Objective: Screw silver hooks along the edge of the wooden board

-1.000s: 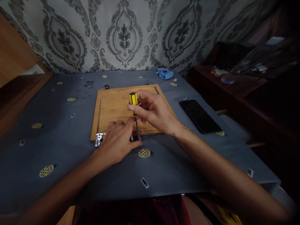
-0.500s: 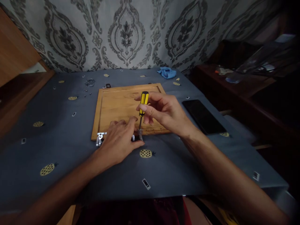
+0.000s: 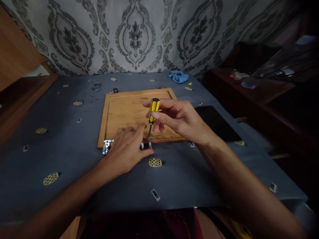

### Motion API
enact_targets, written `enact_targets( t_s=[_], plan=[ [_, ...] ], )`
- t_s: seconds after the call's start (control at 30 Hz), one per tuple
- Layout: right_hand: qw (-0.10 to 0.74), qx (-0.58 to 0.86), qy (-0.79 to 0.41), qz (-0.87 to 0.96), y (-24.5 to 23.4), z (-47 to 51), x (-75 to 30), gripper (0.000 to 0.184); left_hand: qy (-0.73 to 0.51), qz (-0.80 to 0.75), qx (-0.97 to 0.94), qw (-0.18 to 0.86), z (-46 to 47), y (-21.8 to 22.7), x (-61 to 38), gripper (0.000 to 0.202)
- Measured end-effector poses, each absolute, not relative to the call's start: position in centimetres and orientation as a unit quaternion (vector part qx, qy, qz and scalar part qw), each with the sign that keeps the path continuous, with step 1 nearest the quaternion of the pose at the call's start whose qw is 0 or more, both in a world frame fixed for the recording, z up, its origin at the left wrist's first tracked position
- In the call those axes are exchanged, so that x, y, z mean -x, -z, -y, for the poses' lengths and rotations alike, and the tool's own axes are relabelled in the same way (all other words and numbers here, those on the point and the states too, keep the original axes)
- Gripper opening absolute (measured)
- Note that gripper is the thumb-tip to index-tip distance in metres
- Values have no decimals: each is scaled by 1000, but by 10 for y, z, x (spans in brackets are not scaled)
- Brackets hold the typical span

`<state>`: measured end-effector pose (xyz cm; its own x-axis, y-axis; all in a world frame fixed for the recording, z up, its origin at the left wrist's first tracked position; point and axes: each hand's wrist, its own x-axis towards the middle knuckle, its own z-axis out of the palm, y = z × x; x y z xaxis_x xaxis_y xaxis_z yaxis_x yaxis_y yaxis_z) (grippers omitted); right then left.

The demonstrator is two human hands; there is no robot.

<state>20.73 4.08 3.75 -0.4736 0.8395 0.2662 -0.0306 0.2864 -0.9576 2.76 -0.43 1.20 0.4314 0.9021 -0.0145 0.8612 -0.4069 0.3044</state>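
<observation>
In my right hand [image 3: 180, 119], a small screwdriver [image 3: 154, 109] with a yellow and black handle is pinched between thumb and fingers. It stands nearly upright, its shaft pointing down at a shiny metal fitting [image 3: 150, 143] on the near edge of a wooden board [image 3: 124, 109]. The exact contact of the tip is too small to make out. My left hand [image 3: 127, 149] is closed over the near edge, fingers on top and thumb in front, holding the fitting there. Another shiny metal part [image 3: 106, 146] shows left of that hand. What lies under the palm is hidden.
Right of the board lies a black phone [image 3: 218, 122]. A crumpled blue cloth [image 3: 179, 76] is at the back, with small metal pieces [image 3: 96, 87] at back left. The patterned tablecloth [image 3: 74, 146] covers the table. Dark furniture [image 3: 219, 79] stands at right.
The screwdriver handle and my right hand have shifted very slightly right and tilted a little. My left hand keeps its place on the board's near edge.
</observation>
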Motion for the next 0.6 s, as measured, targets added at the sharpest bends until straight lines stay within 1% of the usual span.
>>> enact_targets(
  t_s=[0.1, 0.2, 0.3, 0.47, 0.6],
  plan=[
    [445, 316, -506, 668, -35, -42, -206, 33, -85, -532, -831, 139, 5, -12, -28, 45],
    [467, 321, -510, 647, -33, -41, -203, 39, -98, -533, -828, 146, 5, -13, -29, 44],
    [457, 319, -520, 648, -36, -39, -204, 39, -102, -531, -826, 155, 5, -13, -28, 44],
    [425, 301, -514, 682, -37, -37, -210, 29, -99, -525, -829, 163, 5, -13, -28, 44],
    [476, 307, -469, 677, -30, -35, -205, 38, -86, -536, -826, 152, 5, -14, -28, 50]
  ],
)
